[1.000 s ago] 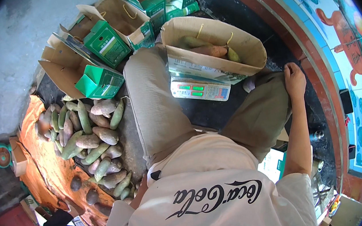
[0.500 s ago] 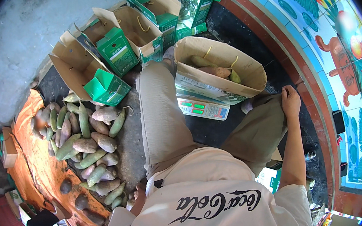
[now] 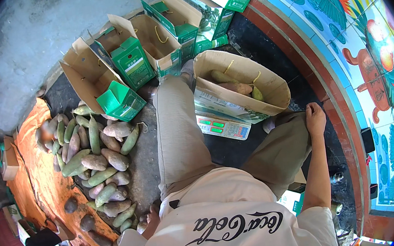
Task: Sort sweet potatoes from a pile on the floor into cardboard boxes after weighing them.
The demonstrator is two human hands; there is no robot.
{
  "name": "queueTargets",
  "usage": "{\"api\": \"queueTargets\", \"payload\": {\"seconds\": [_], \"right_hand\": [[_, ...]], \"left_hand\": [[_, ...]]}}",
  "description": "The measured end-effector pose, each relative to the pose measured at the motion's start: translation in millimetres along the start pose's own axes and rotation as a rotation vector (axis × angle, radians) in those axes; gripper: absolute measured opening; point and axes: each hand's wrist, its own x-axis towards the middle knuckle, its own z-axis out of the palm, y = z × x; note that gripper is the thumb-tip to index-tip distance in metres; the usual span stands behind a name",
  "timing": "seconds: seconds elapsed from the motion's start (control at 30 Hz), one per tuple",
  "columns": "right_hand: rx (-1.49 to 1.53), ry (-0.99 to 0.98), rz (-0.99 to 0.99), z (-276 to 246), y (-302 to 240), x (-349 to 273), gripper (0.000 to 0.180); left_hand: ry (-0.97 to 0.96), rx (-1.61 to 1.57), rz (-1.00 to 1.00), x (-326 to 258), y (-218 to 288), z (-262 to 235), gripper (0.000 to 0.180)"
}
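Note:
My right hand (image 3: 315, 118) rests at my right knee with its fingers loosely curled and nothing seen in them. My left hand (image 3: 152, 219) is low beside the pile of green and pinkish radishes (image 3: 95, 162); my shirt partly covers it, and its fingers are too unclear to read. Between my legs, an open cardboard carton (image 3: 233, 100) with yellow cord handles stands on a digital scale (image 3: 229, 129), whose green displays are lit. Inside the carton lie a few radishes (image 3: 238, 88), greenish and reddish-brown.
Several open green-and-brown cartons (image 3: 85, 72) line the far left, with closed printed cartons (image 3: 214, 16) beyond. An orange sheet (image 3: 33, 175) lies under part of the pile. A raised brick-red edge (image 3: 307, 62) and painted tile wall bound the right. Another person's dark sleeve (image 3: 42, 240) shows lower left.
My view has shifted slightly, so the cartons and scale sit a little lower in the picture. Both hands keep about the same places.

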Motion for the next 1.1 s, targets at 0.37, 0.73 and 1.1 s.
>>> {"api": "queueTargets", "payload": {"seconds": [0.37, 0.73, 1.1], "right_hand": [[-0.007, 0.025, 0.014, -0.7, 8.6, -6.2, 0.014], [-0.017, 0.010, 0.015, -0.3, 7.2, -3.5, 0.016], [-0.055, -0.005, 0.030, -1.6, 0.8, -3.8, 0.016]], "left_hand": [[0.153, -0.126, -0.179, 26.5, -2.5, 14.5, 0.043], [0.110, -0.314, -0.005, 1.7, -19.4, -50.3, 0.056], [0.153, -0.589, 0.260, -3.7, 60.8, -171.6, 0.082]]}}
